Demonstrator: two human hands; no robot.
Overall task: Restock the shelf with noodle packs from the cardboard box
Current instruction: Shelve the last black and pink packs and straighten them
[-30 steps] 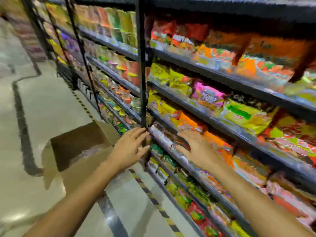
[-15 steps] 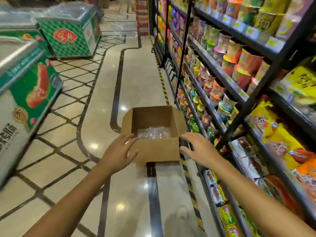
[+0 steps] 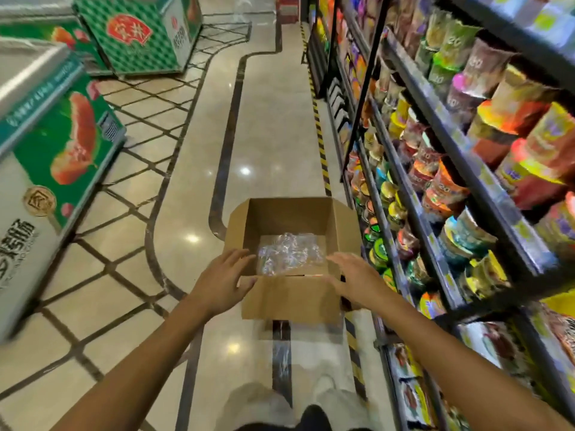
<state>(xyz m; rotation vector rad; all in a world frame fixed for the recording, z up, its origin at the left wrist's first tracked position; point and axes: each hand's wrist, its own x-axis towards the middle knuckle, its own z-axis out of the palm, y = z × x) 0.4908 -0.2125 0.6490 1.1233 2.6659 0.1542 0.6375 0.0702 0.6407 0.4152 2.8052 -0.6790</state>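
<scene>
Since the earlier frame both hands reach over the box (image 3: 289, 293) on the floor: left hand (image 3: 222, 281) and right hand (image 3: 354, 279), fingers spread, gripping nothing. We see only crumpled plastic (image 3: 291, 253) inside; noodle packs unclear. Shelf (image 3: 435, 169) stands at right.

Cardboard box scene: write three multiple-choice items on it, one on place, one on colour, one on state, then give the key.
1. Where does the cardboard box stand?
A. on a shelf
B. on the floor beside the shelving
C. on a freezer

2. What colour are the freezer cabinet's printed sides?
A. green
B. blue
C. black

3. How are the left hand and right hand?
A. gripping noodle packs
B. closed into fists
C. open, fingers spread at the box's rim

Key: B, floor tiles surround it; A, green panels show; C, both hold nothing.
</scene>
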